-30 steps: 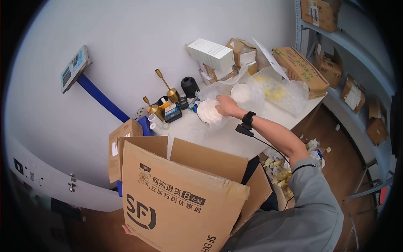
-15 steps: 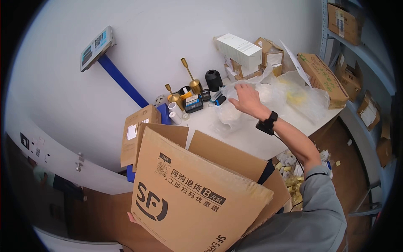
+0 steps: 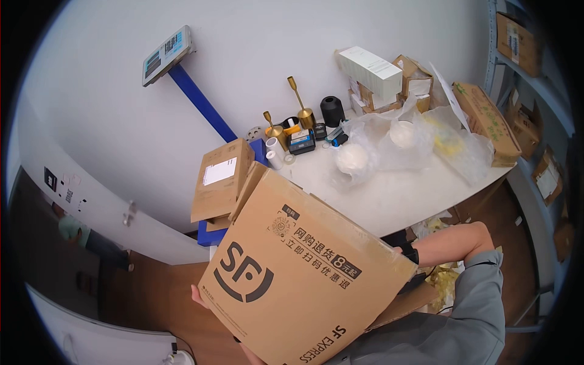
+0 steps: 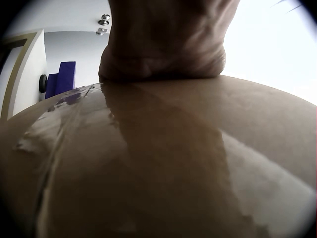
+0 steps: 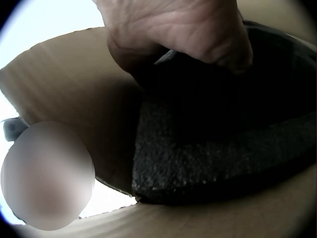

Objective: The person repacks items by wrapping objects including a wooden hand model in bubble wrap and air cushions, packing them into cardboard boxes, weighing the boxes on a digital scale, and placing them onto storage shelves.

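Observation:
A large open SF Express cardboard box (image 3: 304, 261) is held tilted before the person. At its left edge, fingers of the left hand (image 3: 198, 297) stick out past the cardboard. That hand's palm lies against a taped face of the box in the left wrist view. Behind the near wall, the right hand reaches into the box, hidden from the head view. The right wrist view shows the right hand (image 5: 183, 29) over a black foam piece (image 5: 198, 158) inside; its fingers are lost in shadow, so I cannot tell whether they grip it.
Two round white bundles in clear plastic, a nearer bundle (image 3: 353, 159) and a farther one (image 3: 401, 134), lie on the white table (image 3: 389, 198). Brass candlesticks (image 3: 298, 103), a black device (image 3: 301, 141) and small boxes (image 3: 370, 70) stand behind. A scale (image 3: 167, 53) rises left.
The right hand has left the plastic-wrapped bundles on the table and moved down into the box. The head view has turned left, and the box now shows its printed face more squarely.

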Demonstrator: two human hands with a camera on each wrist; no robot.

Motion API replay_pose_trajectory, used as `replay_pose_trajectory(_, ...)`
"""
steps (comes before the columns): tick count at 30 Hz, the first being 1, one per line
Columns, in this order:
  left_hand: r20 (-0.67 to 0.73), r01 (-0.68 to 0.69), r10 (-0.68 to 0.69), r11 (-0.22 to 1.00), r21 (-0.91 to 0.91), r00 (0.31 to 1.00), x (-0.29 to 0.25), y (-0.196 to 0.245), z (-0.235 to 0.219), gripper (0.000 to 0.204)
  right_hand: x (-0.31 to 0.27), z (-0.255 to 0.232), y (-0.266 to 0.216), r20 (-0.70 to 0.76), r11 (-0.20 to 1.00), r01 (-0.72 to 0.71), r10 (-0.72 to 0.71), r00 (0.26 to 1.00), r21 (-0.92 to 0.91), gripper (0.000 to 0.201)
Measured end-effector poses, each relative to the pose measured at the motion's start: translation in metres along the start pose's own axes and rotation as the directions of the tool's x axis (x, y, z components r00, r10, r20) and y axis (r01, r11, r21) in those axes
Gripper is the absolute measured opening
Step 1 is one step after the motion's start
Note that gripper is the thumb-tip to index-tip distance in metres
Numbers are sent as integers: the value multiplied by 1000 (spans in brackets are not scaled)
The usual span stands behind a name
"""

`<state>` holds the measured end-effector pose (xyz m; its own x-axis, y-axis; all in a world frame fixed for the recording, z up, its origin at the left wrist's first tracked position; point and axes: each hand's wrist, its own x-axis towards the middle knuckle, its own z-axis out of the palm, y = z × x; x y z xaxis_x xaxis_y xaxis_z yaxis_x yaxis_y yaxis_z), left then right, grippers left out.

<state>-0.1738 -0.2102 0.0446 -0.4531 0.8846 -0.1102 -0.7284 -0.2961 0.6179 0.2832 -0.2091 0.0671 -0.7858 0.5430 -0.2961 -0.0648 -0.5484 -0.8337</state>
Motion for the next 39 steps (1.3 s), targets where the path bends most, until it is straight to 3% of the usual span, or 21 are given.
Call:
replay_pose_trajectory(9,-34,56,-55,998,19,998,1,6,-19,40,-2,3,4,-55,994,92,-89,995,57,56)
replay_pose_trajectory(11,185,-195,161,963,186,969,5,6,-39,48,4,8,-2,-70,993,94,-88,994,76,55)
replay_pose_trajectory(15,50,-70,63,984,165,997,26,11,-48,73,19,8,-30,-99,989,135,-129,987,63,52)
replay_pose_trajectory(20,354,-88,16,978,188,935,45,5,-77,65,14,8,-21,-123,982,185,-178,976,48,49)
replay_pose_trajectory(29,328,-61,-6,979,192,945,63,-10,-96,64,1,1,-31,-164,969,243,-233,959,43,44)
replay_pose_trajectory(31,333,-69,0,978,194,943,72,-8,-97,64,-6,13,-48,-272,950,295,-259,927,102,35)
replay_pose_trajectory(32,339,-71,2,979,190,941,77,-9,-97,63,-16,23,-66,-366,969,219,-164,916,112,44)
replay_pose_trajectory(34,354,-69,-3,980,189,935,90,-12,-93,63,-35,29,-80,-455,904,366,-236,859,222,51)
replay_pose_trajectory(36,364,-56,-19,979,194,931,102,-15,-93,63,-53,21,-94,-520,871,446,-289,804,207,58)
replay_pose_trajectory(38,363,-43,-27,982,183,931,105,-24,-96,62,-62,18,-114,-658,762,590,-303,689,267,53)
replay_pose_trajectory(39,364,-39,-30,983,180,931,107,-27,-97,62,-65,16,-129,-660,770,620,-387,644,153,47)
